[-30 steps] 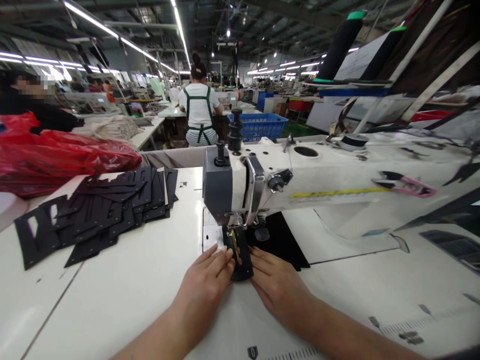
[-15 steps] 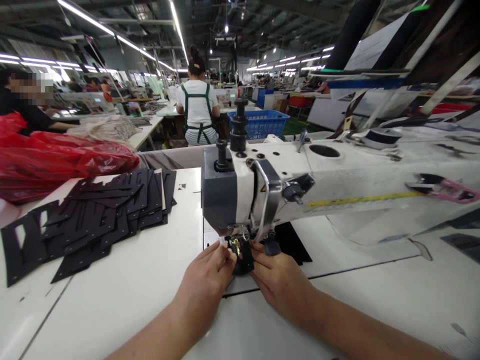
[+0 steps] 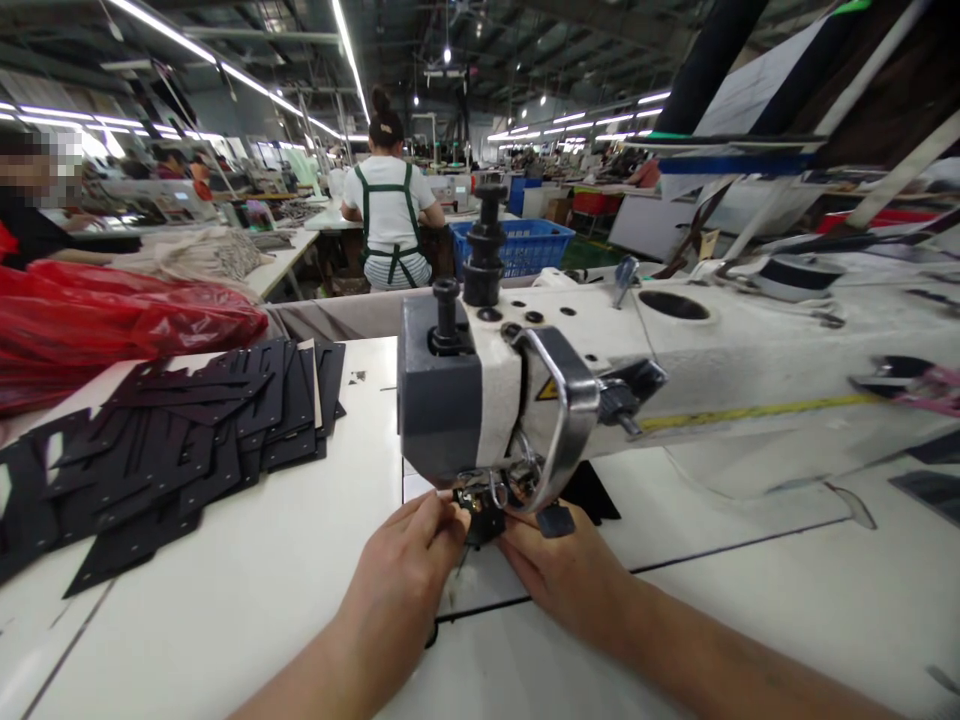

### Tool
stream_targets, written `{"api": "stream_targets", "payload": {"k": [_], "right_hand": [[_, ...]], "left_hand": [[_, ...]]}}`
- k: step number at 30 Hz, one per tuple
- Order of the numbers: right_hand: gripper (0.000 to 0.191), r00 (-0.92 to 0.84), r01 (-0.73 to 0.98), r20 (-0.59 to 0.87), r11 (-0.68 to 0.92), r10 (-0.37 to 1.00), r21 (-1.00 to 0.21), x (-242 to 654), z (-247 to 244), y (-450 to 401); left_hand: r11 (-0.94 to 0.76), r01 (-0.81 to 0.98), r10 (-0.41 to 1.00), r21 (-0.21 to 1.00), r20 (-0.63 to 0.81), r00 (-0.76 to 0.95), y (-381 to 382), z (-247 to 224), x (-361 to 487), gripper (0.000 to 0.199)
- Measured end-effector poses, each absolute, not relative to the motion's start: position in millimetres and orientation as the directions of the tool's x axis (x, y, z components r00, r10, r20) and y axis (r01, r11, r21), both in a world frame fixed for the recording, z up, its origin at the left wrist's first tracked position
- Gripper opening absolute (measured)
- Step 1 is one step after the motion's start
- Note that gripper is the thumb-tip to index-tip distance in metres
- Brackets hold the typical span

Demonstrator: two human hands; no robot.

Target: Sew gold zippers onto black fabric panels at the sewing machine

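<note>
A small black piece [image 3: 486, 524] with a bit of gold-coloured metal lies under the needle area of a white and grey sewing machine [image 3: 439, 410]. My left hand [image 3: 409, 560] pinches its left edge, thumb and fingers pressed together. From the right, my right hand [image 3: 566, 560] grips the other edge, its fingertips partly hidden by the piece and the machine's parts. More flat black material [image 3: 592, 492] shows behind my right hand, under the machine arm.
Many flat black cut pieces [image 3: 217, 430] are heaped on the white table [image 3: 300, 540] at left, beside a red plastic bag [image 3: 127, 320]. Pink-handled snippers [image 3: 926, 385] rest on the machine arm. Beyond sit a person [image 3: 386, 205] and a blue basket [image 3: 517, 245].
The view has shifted nearer the machine head. Less of the black piece shows, and its gold metal part is now mostly hidden by the machine's foot. Both hands keep their hold.
</note>
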State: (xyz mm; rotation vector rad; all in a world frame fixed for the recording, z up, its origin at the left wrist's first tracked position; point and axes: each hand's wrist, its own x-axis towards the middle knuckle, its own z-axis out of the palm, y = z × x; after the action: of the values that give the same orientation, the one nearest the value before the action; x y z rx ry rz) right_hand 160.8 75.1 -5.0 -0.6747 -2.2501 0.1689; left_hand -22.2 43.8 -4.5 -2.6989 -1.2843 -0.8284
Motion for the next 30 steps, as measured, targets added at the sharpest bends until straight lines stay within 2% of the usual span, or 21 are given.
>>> {"api": "stream_targets", "payload": {"k": [8, 17, 22, 30], "right_hand": [[0.026, -0.576, 0.439, 0.6, 0.829, 0.555, -0.345, 160.7, -5.3, 72.0], [0.03, -0.573, 0.493, 0.59, 0.815, 0.568, -0.306, 158.3, -3.3, 69.3], [0.029, -0.596, 0.458, 0.601, 0.84, 0.532, -0.29, 159.5, -3.5, 72.1], [0.028, -0.58, 0.462, 0.653, 0.857, 0.487, -0.229, 158.3, -3.8, 79.9]], "left_hand": [[-0.678, 0.716, 0.681, 0.166, 0.509, 0.527, 42.5, -0.3, -24.0, 0.021], [-0.688, 0.726, 0.612, -0.001, 0.537, 0.58, 41.4, 0.8, -19.4, 0.031], [-0.676, 0.735, 0.653, 0.042, 0.495, 0.573, 42.6, 3.5, -18.2, 0.032], [-0.662, 0.738, 0.702, 0.131, 0.455, 0.548, 48.0, -1.1, -20.1, 0.022]]}}
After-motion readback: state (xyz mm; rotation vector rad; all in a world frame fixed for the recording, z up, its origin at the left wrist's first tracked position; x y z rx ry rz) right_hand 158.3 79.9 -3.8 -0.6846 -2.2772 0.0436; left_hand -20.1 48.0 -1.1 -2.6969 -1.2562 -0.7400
